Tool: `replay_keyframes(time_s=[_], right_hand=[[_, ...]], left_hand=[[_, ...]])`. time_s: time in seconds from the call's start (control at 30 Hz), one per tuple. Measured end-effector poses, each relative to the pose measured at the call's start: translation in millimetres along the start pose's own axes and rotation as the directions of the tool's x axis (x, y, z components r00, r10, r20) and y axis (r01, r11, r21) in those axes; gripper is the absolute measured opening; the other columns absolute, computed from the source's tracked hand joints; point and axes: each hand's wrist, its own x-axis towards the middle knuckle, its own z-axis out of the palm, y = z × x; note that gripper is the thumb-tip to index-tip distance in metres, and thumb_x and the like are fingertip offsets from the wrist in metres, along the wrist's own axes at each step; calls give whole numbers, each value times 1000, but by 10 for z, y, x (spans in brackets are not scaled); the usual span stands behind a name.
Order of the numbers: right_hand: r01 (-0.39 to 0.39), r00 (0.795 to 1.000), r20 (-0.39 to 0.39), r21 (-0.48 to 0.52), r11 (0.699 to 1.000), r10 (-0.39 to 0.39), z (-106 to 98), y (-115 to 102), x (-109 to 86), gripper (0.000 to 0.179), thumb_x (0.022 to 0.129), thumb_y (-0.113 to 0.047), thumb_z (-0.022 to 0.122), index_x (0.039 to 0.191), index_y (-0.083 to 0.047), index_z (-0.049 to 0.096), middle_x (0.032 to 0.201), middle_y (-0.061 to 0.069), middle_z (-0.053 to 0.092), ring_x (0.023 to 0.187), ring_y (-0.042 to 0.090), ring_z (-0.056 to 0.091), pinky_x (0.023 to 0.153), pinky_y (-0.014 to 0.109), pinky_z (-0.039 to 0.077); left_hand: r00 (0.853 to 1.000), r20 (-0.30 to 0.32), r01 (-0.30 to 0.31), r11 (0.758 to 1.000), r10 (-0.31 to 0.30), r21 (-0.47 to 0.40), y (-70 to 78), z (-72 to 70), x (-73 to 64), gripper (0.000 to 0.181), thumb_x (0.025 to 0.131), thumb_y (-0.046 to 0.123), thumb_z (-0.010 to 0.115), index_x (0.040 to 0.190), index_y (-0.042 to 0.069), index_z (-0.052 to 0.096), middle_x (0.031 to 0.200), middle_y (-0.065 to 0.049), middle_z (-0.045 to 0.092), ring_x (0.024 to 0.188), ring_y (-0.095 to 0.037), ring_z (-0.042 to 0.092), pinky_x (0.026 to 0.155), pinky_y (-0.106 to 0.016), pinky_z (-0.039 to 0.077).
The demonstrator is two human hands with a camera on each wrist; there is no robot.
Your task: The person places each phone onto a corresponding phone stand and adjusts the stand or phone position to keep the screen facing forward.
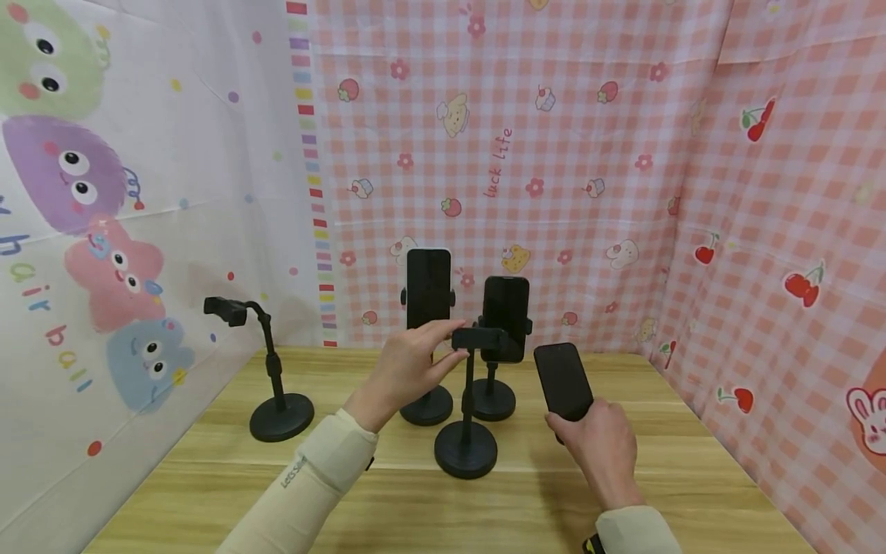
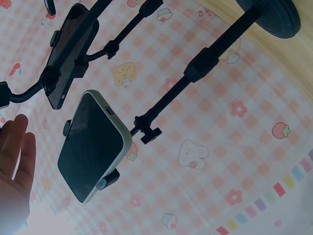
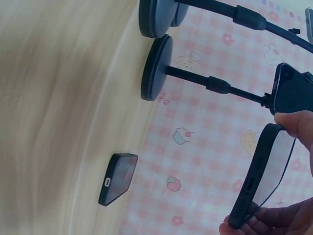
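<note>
My left hand [image 1: 415,358] is at the near black phone stand [image 1: 466,452], thumb and fingertips pinching the left end of its clamp [image 1: 479,338]. That clamp has no phone in it. At the left edge of the left wrist view, several fingers [image 2: 20,142] show fairly straight, the thumb out of sight. My right hand [image 1: 601,442] grips a black smartphone [image 1: 562,379] by its lower end, screen facing me, to the right of the stand. In the right wrist view the thumb and fingers hold opposite edges of this phone [image 3: 259,171].
Behind stand a white-edged phone [image 1: 428,286] and a black phone [image 1: 505,319], each upright in a stand. An empty-clamped stand [image 1: 280,415] is at the left. Another phone [image 3: 119,178] lies on the wooden table [image 1: 388,500]. Patterned cloths [image 1: 554,138] hang around.
</note>
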Motion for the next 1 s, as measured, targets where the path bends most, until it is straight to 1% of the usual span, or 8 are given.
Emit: replay_keyframes(time_s=[0.03,0.07,0.3,0.5,0.57,0.7,0.77,1.0], right_hand=[[0,1000,-8,4,1000,0,-7,-10,-2,63,75,-51,78,84,8,59,76,20,53,61,30,53,50,44,45],[-1,1000,-16,6,1000,1,-13,-20,-3,63,75,-52,79,84,7,59,76,20,54,61,30,54,50,44,45],[-12,997,-73,23,1000,13,-57,-101,-11,65,73,-53,80,88,7,59,80,20,54,64,31,54,51,44,44],[3,993,-122,41,999,2,-96,-180,-8,69,74,-53,80,96,9,60,84,22,55,69,34,55,56,47,47],[7,991,-132,53,999,0,-113,-207,-8,68,74,-53,80,96,9,60,84,22,56,70,34,55,57,47,47],[13,990,-143,70,997,-3,-155,-270,-15,66,74,-53,80,96,6,61,84,20,56,72,33,55,57,46,46],[23,988,-154,78,997,-10,-176,-303,-24,65,74,-53,80,96,6,61,84,20,57,72,33,55,57,46,46],[78,977,-205,99,992,-57,-232,-422,-63,65,74,-50,81,102,6,63,88,21,61,80,35,58,61,48,47]], left_hand=[[1000,-5,-2,1000,2,-5,1,-1,-2,44,88,18,78,128,3,65,119,-10,69,53,-7,48,52,-22,42],[1000,-8,-2,1000,2,-8,1,-2,-4,44,88,17,78,128,4,65,118,-10,69,53,-7,48,51,-21,42],[1000,-10,-1,1000,1,-13,-4,-10,-15,43,89,19,77,128,5,65,117,-10,69,63,-9,60,52,-20,43],[1000,-8,0,1000,0,-19,-7,-12,-19,44,91,23,75,128,3,64,116,-11,69,58,-8,56,52,-20,43],[1000,-8,0,1000,0,-23,-9,-10,-22,44,91,23,75,128,2,64,116,-12,69,63,-9,59,52,-21,44],[1000,-4,10,1000,-10,-26,-6,-15,-26,45,91,23,74,129,2,64,117,-12,69,77,-15,66,54,-22,46],[1000,2,18,999,-18,-26,-6,-15,-29,45,91,23,74,130,2,63,117,-12,69,81,-16,67,54,-23,46],[1000,7,24,1000,-24,-18,-16,-7,-35,46,92,25,73,130,2,63,118,-12,69,79,-16,67,55,-24,48]])
